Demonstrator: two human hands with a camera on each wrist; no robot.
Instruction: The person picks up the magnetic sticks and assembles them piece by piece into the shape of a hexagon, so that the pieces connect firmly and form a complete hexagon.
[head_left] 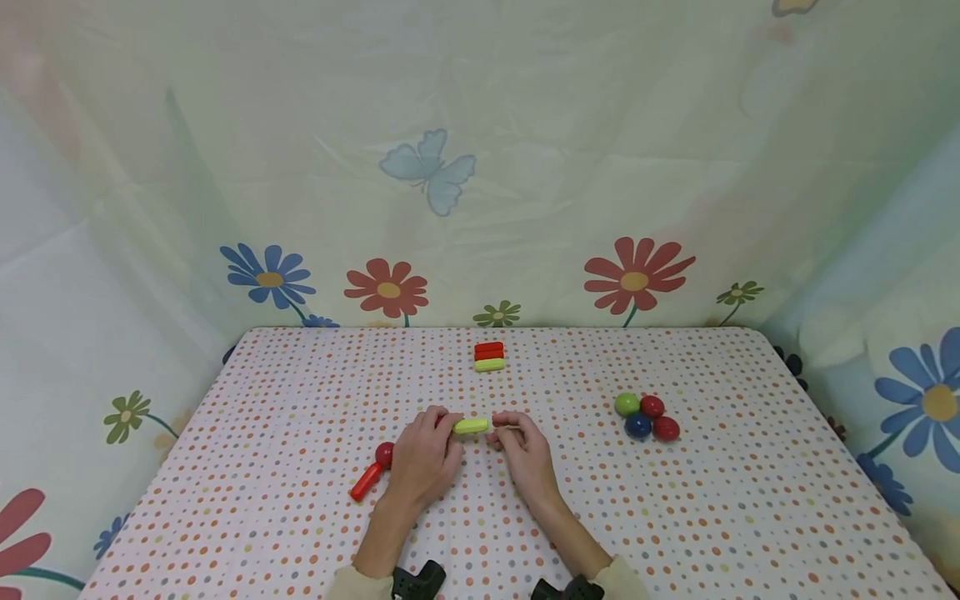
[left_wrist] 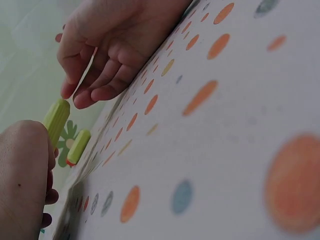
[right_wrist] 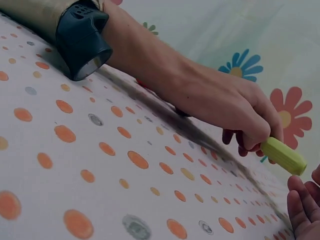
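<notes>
In the head view my left hand (head_left: 423, 458) pinches a yellow-green ribbed stick-like piece (head_left: 472, 426), holding it lengthwise with its free end pointing right. The piece (right_wrist: 284, 156) also shows in the right wrist view, raised over the table. My right hand (head_left: 527, 460) is just off that free end, its fingers loosely bent and nothing visible between them. Left of my left hand lies a red stick (head_left: 365, 482) with a dark red ball (head_left: 384, 454) at its upper end; the hand partly covers the ball.
Toward the table's back lie two red sticks (head_left: 489, 347) and a yellow-green stick (head_left: 489, 365), side by side. To the right is a cluster of balls: a green one (head_left: 627, 405), a blue one (head_left: 638, 426) and two red ones (head_left: 666, 429). A flowered curtain (head_left: 525, 167) hangs behind the dotted table.
</notes>
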